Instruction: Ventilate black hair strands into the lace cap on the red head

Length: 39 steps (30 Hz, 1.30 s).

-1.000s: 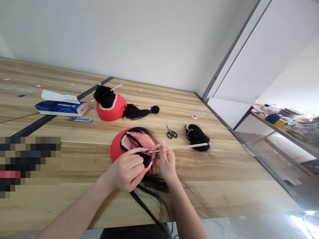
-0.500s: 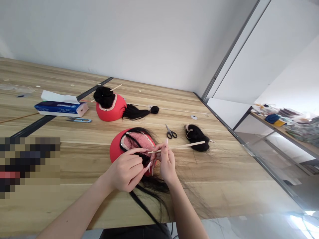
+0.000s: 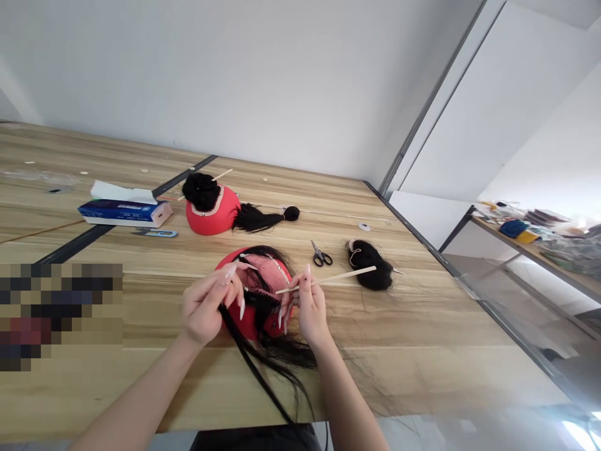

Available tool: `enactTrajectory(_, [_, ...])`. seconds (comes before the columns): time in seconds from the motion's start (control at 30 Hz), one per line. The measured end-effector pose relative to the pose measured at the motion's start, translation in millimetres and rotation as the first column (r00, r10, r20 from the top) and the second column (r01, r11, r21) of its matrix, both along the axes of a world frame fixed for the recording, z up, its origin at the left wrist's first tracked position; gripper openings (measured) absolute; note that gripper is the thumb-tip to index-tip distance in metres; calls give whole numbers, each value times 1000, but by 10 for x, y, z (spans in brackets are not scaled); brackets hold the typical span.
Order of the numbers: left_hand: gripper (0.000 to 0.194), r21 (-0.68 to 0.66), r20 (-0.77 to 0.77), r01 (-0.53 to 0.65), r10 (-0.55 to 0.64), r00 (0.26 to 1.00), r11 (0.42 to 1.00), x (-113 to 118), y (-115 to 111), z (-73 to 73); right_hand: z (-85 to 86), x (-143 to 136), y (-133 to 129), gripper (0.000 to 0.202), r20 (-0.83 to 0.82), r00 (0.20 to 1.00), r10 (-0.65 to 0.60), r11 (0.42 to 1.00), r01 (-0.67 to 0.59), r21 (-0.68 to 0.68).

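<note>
A red dome-shaped head block (image 3: 241, 316) sits near the table's front edge, with a pink mesh piece (image 3: 268, 270) and pale edging on it. Black hair (image 3: 286, 347) trails from the piece over the front of the block and tabletop. At the block's left side, my left hand (image 3: 206, 307) is closed in a pinch on a strand of black hair (image 3: 248, 357) that hangs below it. My right hand (image 3: 310, 308), at the block's right side, grips a thin wooden stick (image 3: 345, 275); its left tip points at the mesh's lower edge.
Behind stands another red head block (image 3: 218, 216) with bunched hair, a stick and a ponytail. Black scissors (image 3: 322, 255), a hair bundle (image 3: 370, 266) and a white disc (image 3: 364, 226) lie to the right. A blue tissue box (image 3: 119, 214) and light-blue snips (image 3: 159, 233) lie left.
My left hand has moved left, away from the stick's tip, to the block's left side with the hair strand. My right hand keeps the stick in nearly the same place.
</note>
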State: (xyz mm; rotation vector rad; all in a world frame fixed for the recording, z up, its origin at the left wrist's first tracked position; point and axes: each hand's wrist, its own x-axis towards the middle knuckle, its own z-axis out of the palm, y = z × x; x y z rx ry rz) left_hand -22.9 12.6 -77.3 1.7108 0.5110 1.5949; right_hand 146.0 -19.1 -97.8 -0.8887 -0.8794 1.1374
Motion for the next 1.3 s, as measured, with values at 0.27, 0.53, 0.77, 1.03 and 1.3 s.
enactTrajectory(0.27, [47,-260,429,53,66,901,964,-40,121,172,12,-3,9,49,-20,1000,24,1000,-24,4])
enactTrajectory(0.53, [48,-537,355,194,11,935,821,-93,-128,375,17,-6,20,46,-31,1000,5,1000,-5,9])
enactTrajectory(0.77, [44,-408,-304,-5,-131,944,913,-120,-332,303,34,1,7,47,-40,999,-14,1000,15,14])
enactTrajectory(1.03, [34,383,-804,-14,340,488,924,-62,-358,290,50,-10,-5,49,-34,999,-36,999,37,4])
enactTrajectory(1.3, [24,796,-601,155,731,324,585,76,-229,283,20,57,31,50,-16,997,-81,996,81,31])
